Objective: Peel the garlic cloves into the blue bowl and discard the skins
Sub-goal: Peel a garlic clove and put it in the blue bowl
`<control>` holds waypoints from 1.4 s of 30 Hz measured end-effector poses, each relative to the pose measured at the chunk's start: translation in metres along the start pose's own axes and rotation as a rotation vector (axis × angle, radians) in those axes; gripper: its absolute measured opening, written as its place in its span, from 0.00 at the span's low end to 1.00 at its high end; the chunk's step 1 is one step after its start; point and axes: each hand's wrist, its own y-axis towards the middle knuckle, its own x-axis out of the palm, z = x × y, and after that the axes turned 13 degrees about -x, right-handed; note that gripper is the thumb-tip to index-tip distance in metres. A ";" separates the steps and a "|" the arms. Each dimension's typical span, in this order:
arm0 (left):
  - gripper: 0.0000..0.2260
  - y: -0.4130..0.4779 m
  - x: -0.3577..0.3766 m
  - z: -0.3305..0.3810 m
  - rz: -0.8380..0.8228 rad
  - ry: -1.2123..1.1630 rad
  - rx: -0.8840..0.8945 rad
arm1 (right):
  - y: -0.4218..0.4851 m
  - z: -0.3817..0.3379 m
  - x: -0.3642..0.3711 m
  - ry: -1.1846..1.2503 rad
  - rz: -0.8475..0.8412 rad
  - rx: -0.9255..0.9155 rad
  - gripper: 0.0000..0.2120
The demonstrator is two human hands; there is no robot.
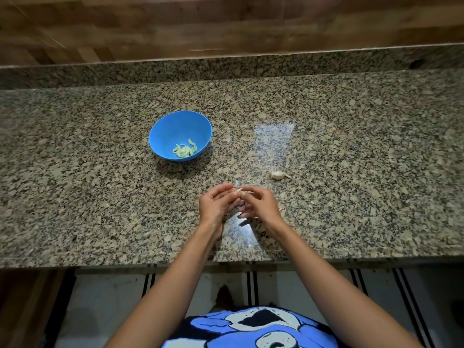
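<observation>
Head view: a speckled stone table point(88, 184) runs across the middle of the frame, with a wood-panelled wall point(226, 23) above it. Left of centre stands the blue bowl point(175, 121), upright, and a small heap of pale peeled cloves point(185, 149) lies in the lower part of its inside. Just below the centre of the frame the two hands meet above the table. The left hand point(217, 204) has its fingers curled in toward the right, and the right hand point(261, 204) has its fingers curled in toward the left. Between their fingertips they pinch one small clove point(240, 191), so each hand is closed on it with a narrow grip. How much skin is on this clove is too small to tell. Up and to the right of the hands, near them but apart, a second clove point(278, 175) lies on the table in its whitish skin, its thin tail pointing right. The bowl sits well apart from the hands, up and to the left. At the bottom edge shows a blue printed shirt point(251, 330), with both bare forearms reaching up from either side of it
</observation>
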 end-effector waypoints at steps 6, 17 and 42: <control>0.12 -0.002 0.004 -0.009 0.007 0.001 -0.005 | -0.002 0.004 0.001 0.034 0.155 -0.011 0.06; 0.10 -0.002 0.005 -0.012 0.074 0.330 0.226 | -0.003 0.002 0.002 0.043 0.222 -0.059 0.05; 0.24 0.049 0.025 -0.027 0.027 1.495 0.612 | -0.021 0.004 -0.041 0.180 0.452 0.074 0.03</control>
